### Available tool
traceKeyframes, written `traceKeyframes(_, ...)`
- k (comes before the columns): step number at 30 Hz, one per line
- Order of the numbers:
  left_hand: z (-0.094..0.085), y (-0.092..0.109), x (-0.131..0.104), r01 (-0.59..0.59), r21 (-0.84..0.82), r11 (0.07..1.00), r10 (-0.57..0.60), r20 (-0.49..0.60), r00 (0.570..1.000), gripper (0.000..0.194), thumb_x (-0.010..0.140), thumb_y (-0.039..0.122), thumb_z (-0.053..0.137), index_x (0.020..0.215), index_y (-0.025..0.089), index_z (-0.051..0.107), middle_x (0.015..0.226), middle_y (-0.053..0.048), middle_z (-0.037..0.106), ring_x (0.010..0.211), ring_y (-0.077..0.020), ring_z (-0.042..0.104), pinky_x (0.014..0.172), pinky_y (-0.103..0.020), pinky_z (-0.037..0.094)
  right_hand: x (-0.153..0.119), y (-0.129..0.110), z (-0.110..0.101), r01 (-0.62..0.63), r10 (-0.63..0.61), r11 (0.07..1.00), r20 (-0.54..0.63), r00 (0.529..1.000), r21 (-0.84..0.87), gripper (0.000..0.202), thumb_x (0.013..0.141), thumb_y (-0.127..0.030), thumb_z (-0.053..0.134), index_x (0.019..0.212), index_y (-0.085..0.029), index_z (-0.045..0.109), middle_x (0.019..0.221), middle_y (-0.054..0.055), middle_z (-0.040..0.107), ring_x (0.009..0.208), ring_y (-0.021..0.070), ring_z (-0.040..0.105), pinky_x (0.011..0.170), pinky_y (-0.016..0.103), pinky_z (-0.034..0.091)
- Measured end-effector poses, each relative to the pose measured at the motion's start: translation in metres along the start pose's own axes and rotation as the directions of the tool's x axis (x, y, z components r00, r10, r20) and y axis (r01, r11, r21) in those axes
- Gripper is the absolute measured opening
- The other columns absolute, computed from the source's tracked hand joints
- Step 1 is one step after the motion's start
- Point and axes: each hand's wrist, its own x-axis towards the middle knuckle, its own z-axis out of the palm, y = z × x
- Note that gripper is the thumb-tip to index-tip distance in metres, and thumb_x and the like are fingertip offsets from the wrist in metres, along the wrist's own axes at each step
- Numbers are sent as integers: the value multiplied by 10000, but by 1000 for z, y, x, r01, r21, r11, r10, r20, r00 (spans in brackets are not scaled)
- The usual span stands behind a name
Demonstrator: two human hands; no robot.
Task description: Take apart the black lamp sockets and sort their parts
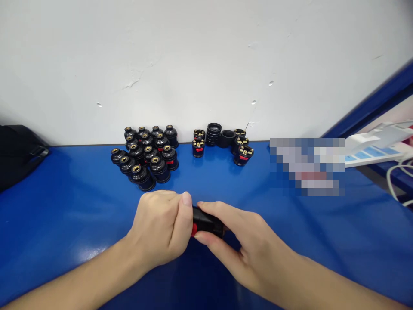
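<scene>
A black cylindrical part with a red tab (208,222) lies sideways between my two hands, low in the middle of the view. My left hand (164,226) is wrapped round its left end and hides it. The thumb and fingers of my right hand (238,241) grip the part from above and below. Beyond my left hand stands a group of several black sockets with brass-ringed tops (142,177). Farther right are open black bodies with brass contacts and red tabs (243,156), stacked threaded black rings (213,134) and a short black ring (227,138).
The blue table (64,206) meets a pale wall (193,64) behind the parts. A black bag (19,155) lies at the left edge. At the right are a pixelated item (309,168), a white and blue object (371,150) and white cables (392,181).
</scene>
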Motion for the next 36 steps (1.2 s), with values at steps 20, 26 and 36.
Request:
traceKeyframes(20, 2, -5, 6, 396, -55, 916, -370, 262, 891, 597, 1103, 421, 193, 616, 212, 465, 513, 12, 468, 476, -134, 408, 558, -312, 277, 11, 18, -4, 23, -20, 995, -28, 999, 100, 378, 1070, -216, 643, 1418, -296, 517, 1141, 34, 677, 960, 165, 731, 848, 300, 643)
traceKeyframes(26, 4, -9, 7, 267, -13, 964, -264, 111, 958, 551, 1092, 364, 309, 572, 204, 395, 473, 29, 432, 431, -112, 349, 522, -303, 204, 13, 15, -6, -169, 175, 927, 10, 984, 335, 177, 1118, -289, 571, 1280, -260, 637, 863, -29, 723, 698, 107, 741, 644, 216, 625)
traceKeyframes(36, 3, -8, 6, 398, -100, 912, -375, 189, 908, 603, 1105, 403, 272, 548, 203, 387, 455, 36, 395, 432, -106, 341, 512, -302, 226, 11, 16, -6, 164, -159, 987, -207, 965, 4, 356, 982, 38, 550, 947, -238, 772, 1262, 45, 672, 1004, 132, 721, 859, 276, 601)
